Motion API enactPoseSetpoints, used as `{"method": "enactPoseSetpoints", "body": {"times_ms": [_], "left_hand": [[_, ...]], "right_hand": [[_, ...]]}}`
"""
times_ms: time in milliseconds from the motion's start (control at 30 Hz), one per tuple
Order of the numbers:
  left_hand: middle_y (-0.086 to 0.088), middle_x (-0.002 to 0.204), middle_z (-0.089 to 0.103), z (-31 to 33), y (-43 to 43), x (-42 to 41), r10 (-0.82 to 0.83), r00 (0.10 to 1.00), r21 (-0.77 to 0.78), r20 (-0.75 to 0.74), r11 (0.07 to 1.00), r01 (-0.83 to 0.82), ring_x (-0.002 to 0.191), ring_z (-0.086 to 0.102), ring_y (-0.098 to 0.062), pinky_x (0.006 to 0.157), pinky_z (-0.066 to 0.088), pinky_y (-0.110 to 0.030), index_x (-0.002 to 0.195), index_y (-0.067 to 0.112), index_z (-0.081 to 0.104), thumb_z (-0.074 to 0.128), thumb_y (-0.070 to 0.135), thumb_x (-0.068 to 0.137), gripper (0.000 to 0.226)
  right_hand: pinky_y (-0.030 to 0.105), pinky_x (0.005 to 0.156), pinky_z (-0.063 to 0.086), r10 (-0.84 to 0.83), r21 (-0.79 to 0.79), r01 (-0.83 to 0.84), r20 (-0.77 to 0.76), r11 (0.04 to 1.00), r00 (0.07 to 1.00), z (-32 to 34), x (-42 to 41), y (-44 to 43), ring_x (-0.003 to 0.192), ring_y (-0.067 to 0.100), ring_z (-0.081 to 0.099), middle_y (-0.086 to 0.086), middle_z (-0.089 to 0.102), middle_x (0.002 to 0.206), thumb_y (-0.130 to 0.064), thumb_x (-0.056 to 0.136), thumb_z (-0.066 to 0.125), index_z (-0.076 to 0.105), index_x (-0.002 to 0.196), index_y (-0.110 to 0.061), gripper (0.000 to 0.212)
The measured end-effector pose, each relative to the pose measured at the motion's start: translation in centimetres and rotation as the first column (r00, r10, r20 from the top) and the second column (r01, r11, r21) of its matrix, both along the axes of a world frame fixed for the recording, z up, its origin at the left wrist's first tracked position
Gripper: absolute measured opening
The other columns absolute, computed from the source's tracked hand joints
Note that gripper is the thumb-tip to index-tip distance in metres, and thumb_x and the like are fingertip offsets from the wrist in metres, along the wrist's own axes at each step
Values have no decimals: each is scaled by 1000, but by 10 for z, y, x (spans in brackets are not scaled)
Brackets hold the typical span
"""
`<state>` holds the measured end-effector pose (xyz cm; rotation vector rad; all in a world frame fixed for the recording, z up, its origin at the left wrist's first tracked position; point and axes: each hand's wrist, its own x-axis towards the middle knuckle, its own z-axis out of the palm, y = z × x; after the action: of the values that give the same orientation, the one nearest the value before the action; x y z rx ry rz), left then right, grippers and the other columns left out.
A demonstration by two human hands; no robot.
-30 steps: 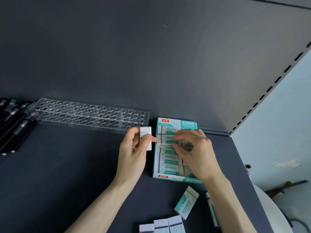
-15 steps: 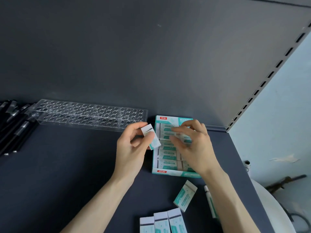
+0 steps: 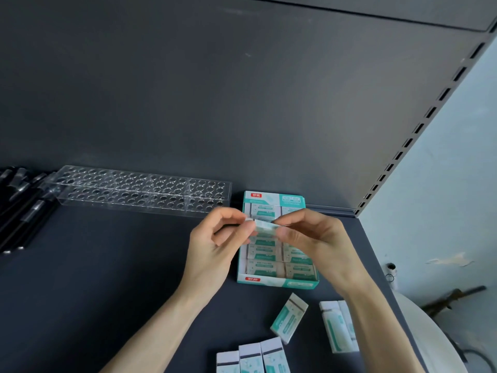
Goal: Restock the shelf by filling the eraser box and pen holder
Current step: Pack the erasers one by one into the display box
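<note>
One eraser (image 3: 265, 227) is held just above the eraser box (image 3: 277, 283). The left hand (image 3: 215, 246) pinches one end and the right hand (image 3: 317, 243) the other, thumb and forefinger curled on it. The box sits on the dark shelf (image 3: 107, 278) with its erasers packed in two columns. The hands hide some, so I can't count them. Red tags on its front and back walls carry characters too small to read. Loose erasers (image 3: 289, 317) lie nearer me, six it seems: three in a row, one tilted, two side by side. One clear pen holder (image 3: 139, 191) stands left of the box, with black pens (image 3: 21, 211) beside it, too bunched to count.
</note>
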<state>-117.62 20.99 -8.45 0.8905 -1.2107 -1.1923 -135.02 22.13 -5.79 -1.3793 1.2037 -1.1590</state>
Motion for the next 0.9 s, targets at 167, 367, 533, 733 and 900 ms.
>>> {"method": "enactPoseSetpoints", "body": {"times_ms": [167, 367, 533, 733, 900], "left_hand": [[5, 105, 72, -5, 0, 2, -55, 987, -33, 152, 998, 61, 101, 67, -10, 87, 51, -23, 90, 8, 66, 70, 5, 78, 14], [34, 129, 40, -8, 4, 10, -86, 810, 87, 580, 995, 43, 122, 35, 13, 101, 28, -15, 127, 38, 44, 79, 43, 71, 66], [50, 119, 23, -4, 8, 11, -270, 670, 188, 692, 963, 194, 121, 20, 15, 109, 18, -27, 135, 58, 18, 80, 57, 57, 100], [48, 122, 31, -3, 6, 12, -246, 671, 130, 699, 967, 220, 128, 29, 6, 114, 26, -39, 114, 75, 22, 67, 71, 49, 79], [42, 126, 33, -6, 6, 12, -236, 676, 134, 698, 970, 201, 131, 26, 2, 114, 25, -39, 118, 72, 22, 67, 72, 47, 84]], "right_hand": [[21, 77, 52, -18, -33, 16, -60, 999, 998, -8, -6, -1, 87, 12, 67, -1, 71, 95, 5, 75, 70, 70, 79, -12, 18], [8, 78, 47, -276, -270, 182, -366, 945, 889, -18, -22, -3, 91, 4, 63, -15, 65, 100, 3, 77, 71, 69, 81, -27, 30], [-5, 73, 38, -384, -351, 219, -519, 910, 763, -23, -27, -3, 91, 13, 61, -7, 63, 99, 5, 79, 68, 73, 89, -7, 17], [0, 78, 37, -385, -376, 169, -633, 911, 671, -30, -24, -7, 94, 11, 53, -11, 63, 102, 4, 77, 70, 74, 91, -9, 20], [4, 78, 32, -402, -387, 164, -683, 907, 610, -34, -22, -10, 98, 11, 40, -11, 55, 105, 0, 81, 67, 74, 90, -12, 16]]}}
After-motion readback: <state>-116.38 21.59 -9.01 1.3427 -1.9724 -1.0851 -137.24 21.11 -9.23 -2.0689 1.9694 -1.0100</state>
